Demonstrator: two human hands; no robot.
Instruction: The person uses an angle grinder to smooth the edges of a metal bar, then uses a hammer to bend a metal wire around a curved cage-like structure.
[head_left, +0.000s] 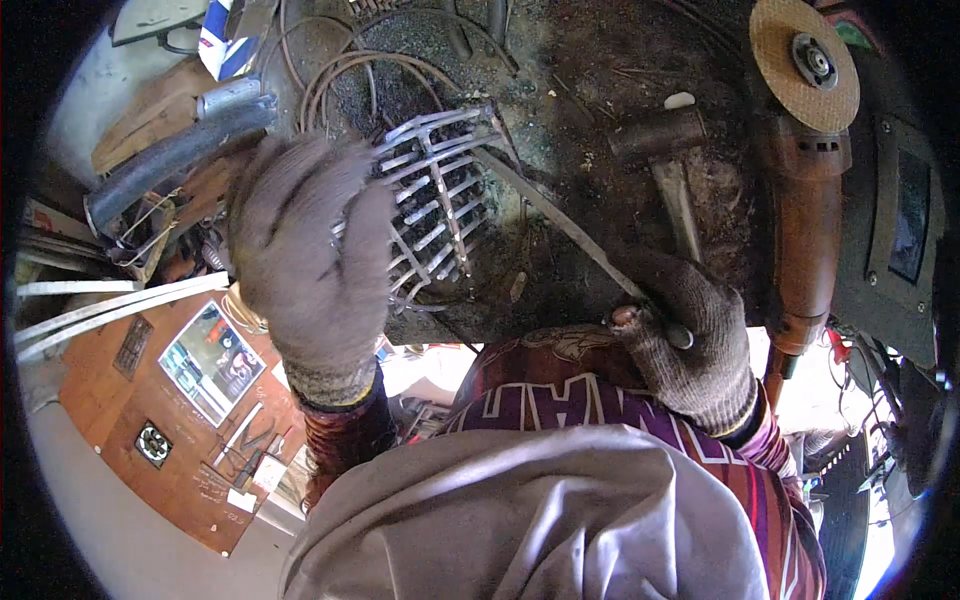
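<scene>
A metal grate [432,190] of several parallel bars joined by crosspieces lies on the dark, dirty worktop [560,90]. My left hand [310,240], in a grey-brown knit glove, is over the grate's left side and smeared by motion. Its fingertips are not clear, so I cannot tell whether it grips the bars. My gloved right hand [690,340] is closed around a long thin metal rod [565,222], a bare fingertip poking through the glove. The rod slants up and left, its far end at the grate's upper right corner.
A hammer [660,135] lies right of the grate. An angle grinder [808,200] with a tan disc is at the far right, beside a dark panelled box [905,220]. Coiled cable [325,75] and a dark tube [180,160] sit at the upper left.
</scene>
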